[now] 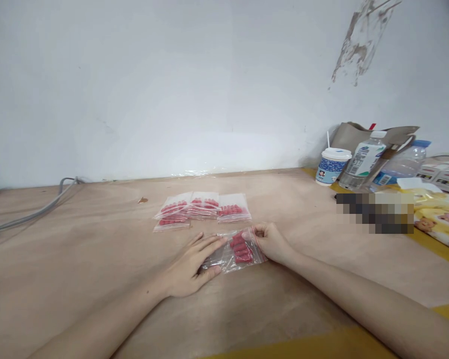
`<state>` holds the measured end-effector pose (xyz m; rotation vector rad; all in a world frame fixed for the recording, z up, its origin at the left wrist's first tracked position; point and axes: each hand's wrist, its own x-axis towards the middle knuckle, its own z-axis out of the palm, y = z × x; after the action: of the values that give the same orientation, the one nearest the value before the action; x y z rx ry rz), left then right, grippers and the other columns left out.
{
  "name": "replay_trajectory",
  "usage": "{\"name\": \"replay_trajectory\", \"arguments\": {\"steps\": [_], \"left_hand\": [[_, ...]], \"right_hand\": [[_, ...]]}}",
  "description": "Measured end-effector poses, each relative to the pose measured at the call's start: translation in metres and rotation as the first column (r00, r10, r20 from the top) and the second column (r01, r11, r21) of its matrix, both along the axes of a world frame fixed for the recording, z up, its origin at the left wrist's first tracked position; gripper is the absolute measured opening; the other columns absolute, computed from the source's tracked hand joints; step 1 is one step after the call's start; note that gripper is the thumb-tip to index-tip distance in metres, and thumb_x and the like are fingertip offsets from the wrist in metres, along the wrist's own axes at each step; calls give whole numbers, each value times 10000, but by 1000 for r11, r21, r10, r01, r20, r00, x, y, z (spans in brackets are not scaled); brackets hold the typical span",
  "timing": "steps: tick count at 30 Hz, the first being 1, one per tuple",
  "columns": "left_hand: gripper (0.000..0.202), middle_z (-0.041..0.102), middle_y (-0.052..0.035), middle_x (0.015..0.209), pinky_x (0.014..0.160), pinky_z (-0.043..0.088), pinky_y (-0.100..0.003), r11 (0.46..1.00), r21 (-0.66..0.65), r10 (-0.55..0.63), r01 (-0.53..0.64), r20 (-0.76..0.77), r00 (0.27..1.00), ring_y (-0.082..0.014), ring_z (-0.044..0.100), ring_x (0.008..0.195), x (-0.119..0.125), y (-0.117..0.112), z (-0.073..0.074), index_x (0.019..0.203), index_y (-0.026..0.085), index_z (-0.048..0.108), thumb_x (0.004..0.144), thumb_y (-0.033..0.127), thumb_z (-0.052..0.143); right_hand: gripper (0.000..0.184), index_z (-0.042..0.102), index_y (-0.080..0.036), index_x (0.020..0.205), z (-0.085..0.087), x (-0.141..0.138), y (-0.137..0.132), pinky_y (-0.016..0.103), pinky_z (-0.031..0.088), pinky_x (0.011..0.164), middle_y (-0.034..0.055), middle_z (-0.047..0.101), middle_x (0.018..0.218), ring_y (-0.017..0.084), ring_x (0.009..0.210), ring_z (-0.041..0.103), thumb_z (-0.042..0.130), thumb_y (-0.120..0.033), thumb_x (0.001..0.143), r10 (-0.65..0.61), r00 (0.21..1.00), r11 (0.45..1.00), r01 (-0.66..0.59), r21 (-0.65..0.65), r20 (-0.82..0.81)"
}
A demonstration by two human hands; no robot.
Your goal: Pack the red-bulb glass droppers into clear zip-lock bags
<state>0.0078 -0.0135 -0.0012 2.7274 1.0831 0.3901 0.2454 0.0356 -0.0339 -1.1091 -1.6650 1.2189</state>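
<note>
A clear zip bag [224, 259] lies on the table in front of me, with several red cylindrical pieces [241, 248] inside, towards its right end. My left hand [194, 264] rests flat on the bag's left end, fingers stretched out and apart. At the right end, where the zip strip runs, my right hand [267, 242] pinches the bag's edge between thumb and fingers. Just beyond are several flat zip bags [204, 204] holding rows of similar red pieces, partly overlapping one another.
Grey cables [41, 215] run across the left of the table. At the back right stand a paper cup [333, 167] with a straw, a plastic bottle [363, 162], a blue-capped bottle [407, 162] and a yellow printed package [441, 224]. A wall [172, 89] borders the far edge.
</note>
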Motion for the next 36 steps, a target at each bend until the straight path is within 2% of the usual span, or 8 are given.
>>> {"name": "replay_trajectory", "arguments": {"steps": [10, 12, 14, 17, 24, 29, 33, 36], "left_hand": [[477, 285, -37, 1412, 1041, 187, -511, 1000, -16, -7, 6, -63, 998, -250, 248, 1290, -2, 2, -1, 1355, 300, 275, 903, 393, 394], [477, 294, -35, 1408, 1037, 194, -516, 1000, -12, -10, 9, -53, 999, -254, 253, 1288, -2, 2, -1, 1352, 304, 281, 900, 391, 404], [479, 305, -41, 1403, 1036, 197, -516, 1000, -12, -9, 9, -49, 999, -255, 257, 1286, -2, 2, 0, 1353, 297, 284, 898, 384, 408], [483, 303, -50, 1403, 1045, 178, -508, 1000, -20, -15, 14, -62, 998, -246, 256, 1287, -2, 2, 0, 1358, 284, 276, 902, 379, 402], [486, 298, -56, 1405, 1044, 169, -513, 1000, -10, -24, 23, -67, 997, -242, 251, 1290, -3, 1, -1, 1363, 279, 260, 905, 364, 401], [468, 209, -34, 1439, 1039, 158, -520, 994, -18, -105, 104, -112, 988, -245, 174, 1314, -6, 4, 5, 1365, 317, 232, 921, 305, 381], [441, 82, 15, 1465, 1016, 99, -578, 978, 97, -169, 185, -160, 973, -298, 46, 1327, -14, 12, 12, 1317, 389, 315, 907, 257, 415], [397, 248, -29, 1417, 996, 210, -543, 959, 276, -57, 59, -16, 998, -298, 221, 1281, -16, 17, 8, 1256, 350, 436, 886, 207, 433]], "right_hand": [[322, 567, -147, 513, 8, -2, -6, 228, 390, 458, 8, 549, 488, 121, 503, 510, 578, -408, 700, -154, 949, 974, 99, 204, 275], [302, 568, -141, 575, 11, 3, -4, 211, 360, 440, -7, 536, 500, 91, 472, 466, 583, -418, 694, -95, 961, 989, 62, 132, 259], [300, 589, -136, 704, 15, 13, -2, 196, 336, 421, -33, 518, 506, 65, 435, 417, 601, -434, 680, 88, 976, 996, -88, -8, 197], [379, 588, -141, 839, 17, 25, 1, 179, 301, 406, -63, 498, 516, 42, 416, 368, 689, -414, 598, 331, 938, 939, -316, -136, 104], [401, 532, -148, 684, 14, 17, -1, 179, 270, 416, -79, 468, 513, 28, 439, 332, 781, -363, 454, 215, 976, 971, -211, -109, 33], [372, 464, -167, 696, 18, 30, 2, 175, 241, 400, -98, 411, 479, 33, 420, 316, 742, -358, 540, 321, 943, 940, -307, -147, 85], [277, 429, -183, 750, 22, 50, 2, 176, 275, 438, -83, 424, 560, 48, 476, 349, 671, -263, 641, 328, 921, 940, -341, 23, 211], [123, 490, -177, 802, 21, 52, -1, 200, 331, 474, -46, 461, 600, 75, 510, 398, 569, -223, 721, 162, 921, 932, -260, 251, 354]]}}
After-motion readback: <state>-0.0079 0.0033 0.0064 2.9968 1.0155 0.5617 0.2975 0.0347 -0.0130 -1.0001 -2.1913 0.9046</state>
